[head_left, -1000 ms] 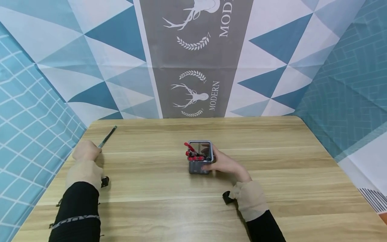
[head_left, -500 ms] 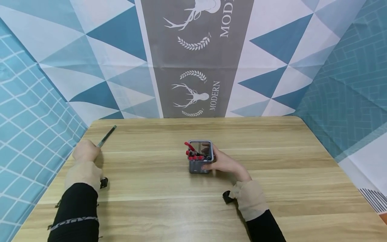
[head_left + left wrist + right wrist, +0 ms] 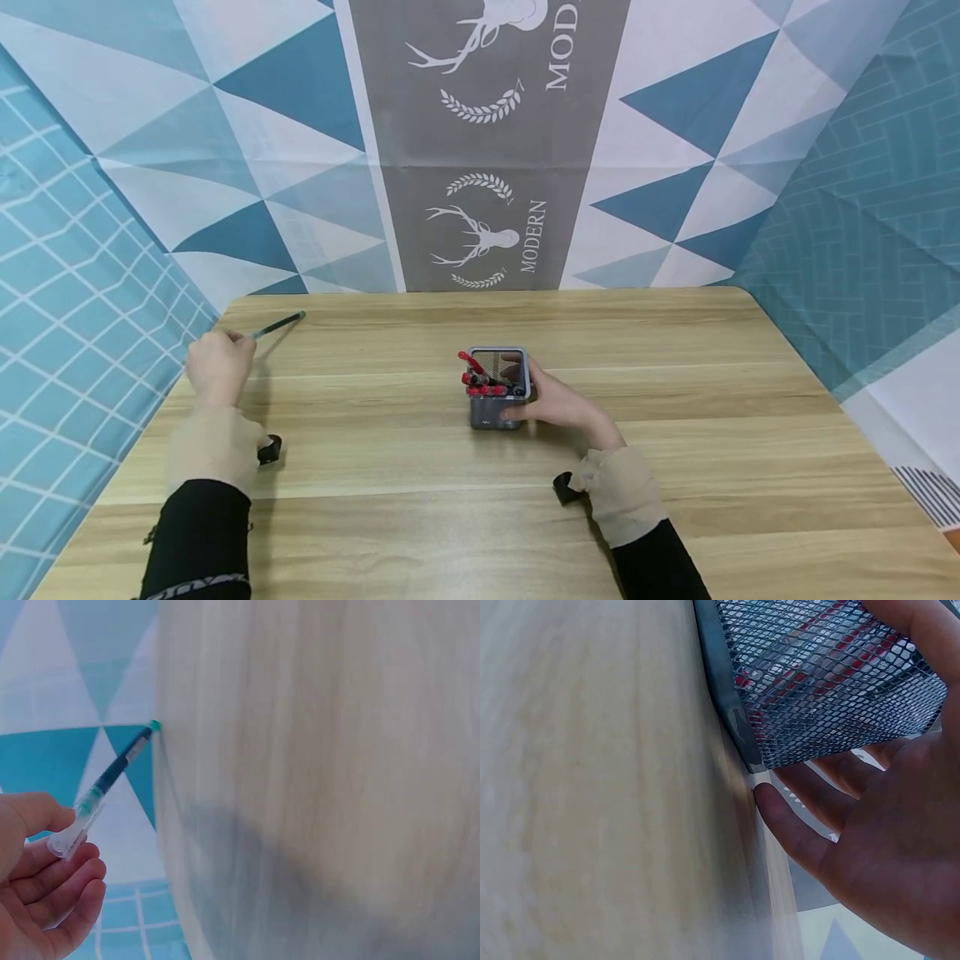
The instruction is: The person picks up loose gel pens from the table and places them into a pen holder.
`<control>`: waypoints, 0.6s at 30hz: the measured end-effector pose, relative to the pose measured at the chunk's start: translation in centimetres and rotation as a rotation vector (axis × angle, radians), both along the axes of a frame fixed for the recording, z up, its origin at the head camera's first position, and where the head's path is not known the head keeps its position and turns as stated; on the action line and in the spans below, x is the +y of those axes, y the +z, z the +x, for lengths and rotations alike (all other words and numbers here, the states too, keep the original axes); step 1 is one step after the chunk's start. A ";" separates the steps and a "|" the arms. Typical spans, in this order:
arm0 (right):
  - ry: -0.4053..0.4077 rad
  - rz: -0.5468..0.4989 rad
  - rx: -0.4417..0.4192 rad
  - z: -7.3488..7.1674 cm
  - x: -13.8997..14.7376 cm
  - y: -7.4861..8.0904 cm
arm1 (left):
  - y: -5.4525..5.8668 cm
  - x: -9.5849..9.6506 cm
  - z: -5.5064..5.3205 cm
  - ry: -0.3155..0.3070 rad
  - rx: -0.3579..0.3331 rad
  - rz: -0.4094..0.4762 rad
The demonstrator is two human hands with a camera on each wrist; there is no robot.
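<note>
My left hand (image 3: 220, 367) is at the far left of the table, pinching a pen (image 3: 112, 772) by its clear capped end between thumb and fingers. The pen has a dark barrel and a green far end, which slants toward the table's far edge. A shadow falls beside it in the head view. Near the middle, my right hand (image 3: 562, 406) grips a dark mesh pen holder (image 3: 491, 412) from its right side, thumb in front and fingers behind. Several red-ended pens (image 3: 483, 385) lean inside the holder, toward its left. The holder stands upright on the table.
The wooden table (image 3: 390, 517) reaches back to a patterned cloth wall (image 3: 652, 150). A blue gridded cloth (image 3: 90, 333) hangs along the left edge, close to my left hand. A dark wrist mount (image 3: 566, 489) sits by my right wrist.
My left hand has risen and shifted slightly forward with the pen, which now slants flatter and more to the right. My right hand and the pen holder stay put.
</note>
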State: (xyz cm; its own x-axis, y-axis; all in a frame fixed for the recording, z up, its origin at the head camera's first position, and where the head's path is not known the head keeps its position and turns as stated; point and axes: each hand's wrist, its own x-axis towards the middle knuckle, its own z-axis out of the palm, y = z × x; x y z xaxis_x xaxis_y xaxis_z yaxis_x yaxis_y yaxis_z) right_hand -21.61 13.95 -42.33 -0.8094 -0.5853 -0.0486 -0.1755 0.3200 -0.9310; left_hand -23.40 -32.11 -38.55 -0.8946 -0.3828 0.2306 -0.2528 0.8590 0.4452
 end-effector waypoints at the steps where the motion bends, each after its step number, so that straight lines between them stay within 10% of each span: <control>1: 0.001 -0.001 0.003 0.0 0.0 0.0 | 0.1 0.3 0.0 0.010 0.022 0.006; 18: 0.007 -0.002 -0.009 1.0 -0.1 1.6 | 1.4 5.0 0.7 0.174 0.419 0.185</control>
